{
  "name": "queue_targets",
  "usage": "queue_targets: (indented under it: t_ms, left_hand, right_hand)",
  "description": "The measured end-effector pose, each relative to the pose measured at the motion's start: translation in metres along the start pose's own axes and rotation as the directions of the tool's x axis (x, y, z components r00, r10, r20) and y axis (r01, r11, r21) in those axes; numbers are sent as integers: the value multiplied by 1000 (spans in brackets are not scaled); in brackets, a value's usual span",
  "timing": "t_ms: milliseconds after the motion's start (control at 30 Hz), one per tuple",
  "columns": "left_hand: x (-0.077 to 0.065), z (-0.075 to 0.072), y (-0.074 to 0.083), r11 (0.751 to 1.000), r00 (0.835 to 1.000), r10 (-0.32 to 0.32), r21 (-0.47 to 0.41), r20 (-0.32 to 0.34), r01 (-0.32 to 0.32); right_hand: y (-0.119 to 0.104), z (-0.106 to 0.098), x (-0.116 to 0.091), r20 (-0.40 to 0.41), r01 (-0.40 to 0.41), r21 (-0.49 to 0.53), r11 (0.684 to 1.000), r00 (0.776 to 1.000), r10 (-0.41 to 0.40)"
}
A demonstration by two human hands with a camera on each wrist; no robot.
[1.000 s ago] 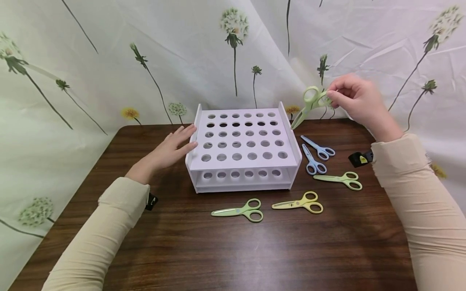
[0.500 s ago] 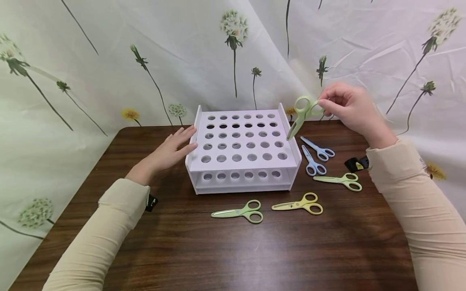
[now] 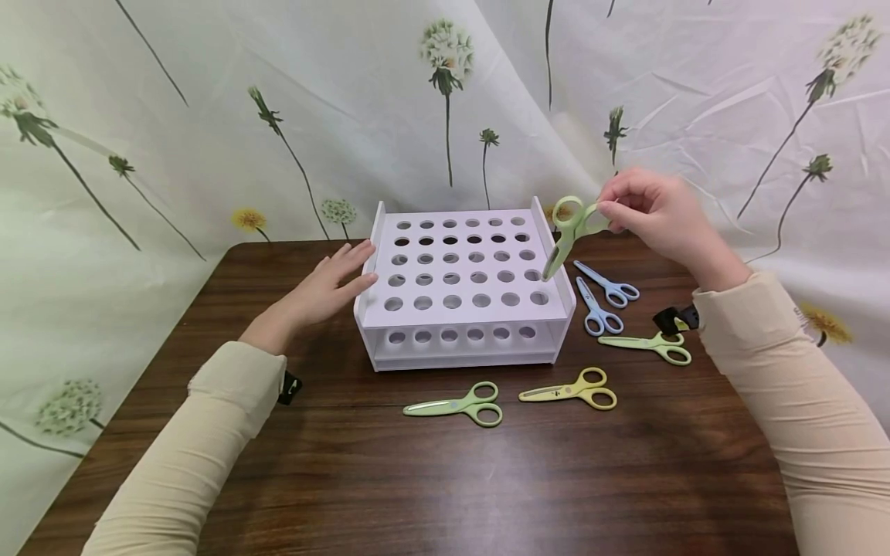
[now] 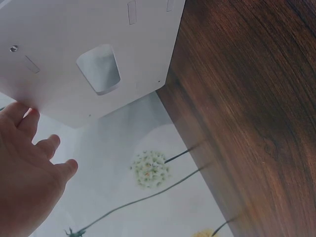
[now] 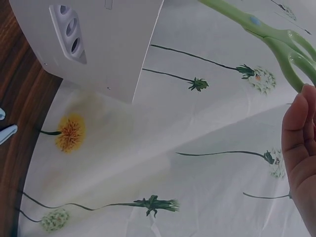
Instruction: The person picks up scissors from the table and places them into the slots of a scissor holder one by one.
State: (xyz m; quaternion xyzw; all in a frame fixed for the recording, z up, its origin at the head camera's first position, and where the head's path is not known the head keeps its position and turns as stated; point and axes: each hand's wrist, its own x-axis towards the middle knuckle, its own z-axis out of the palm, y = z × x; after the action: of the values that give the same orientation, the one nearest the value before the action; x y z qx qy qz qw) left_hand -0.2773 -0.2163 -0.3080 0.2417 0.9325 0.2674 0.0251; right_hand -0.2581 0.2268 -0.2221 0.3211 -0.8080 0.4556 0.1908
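My right hand (image 3: 650, 216) pinches one finger loop of a pair of light green scissors (image 3: 568, 230). They hang tilted, blades down, with the tip over the right side of a white rack (image 3: 452, 311) whose top has rows of round holes. In the right wrist view the scissors (image 5: 261, 32) show beside the rack's side wall (image 5: 106, 44). My left hand (image 3: 323, 282), fingers extended, rests against the rack's left side. The left wrist view has its fingertips at the edge of the side wall (image 4: 54, 59), which has a cut-out.
Two blue scissors (image 3: 598, 305) and light green scissors (image 3: 643, 344) lie right of the rack on the dark wooden table (image 3: 445, 486). Yellow scissors (image 3: 568, 389) and another green pair (image 3: 455, 405) lie in front. A dandelion-print cloth (image 3: 375, 100) hangs behind.
My right hand has moved left and down with the green scissors, bringing their tip from the rack's right wall over the top holes. The left hand has stayed in place.
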Motion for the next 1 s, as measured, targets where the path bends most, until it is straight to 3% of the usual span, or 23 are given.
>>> queue_targets:
  t_ms: [1000]
  left_hand:
    - [-1, 0, 0, 1000, 1000, 8, 5, -8, -8]
  right_hand:
    - [11, 15, -10, 83, 11, 10, 1000, 996, -12]
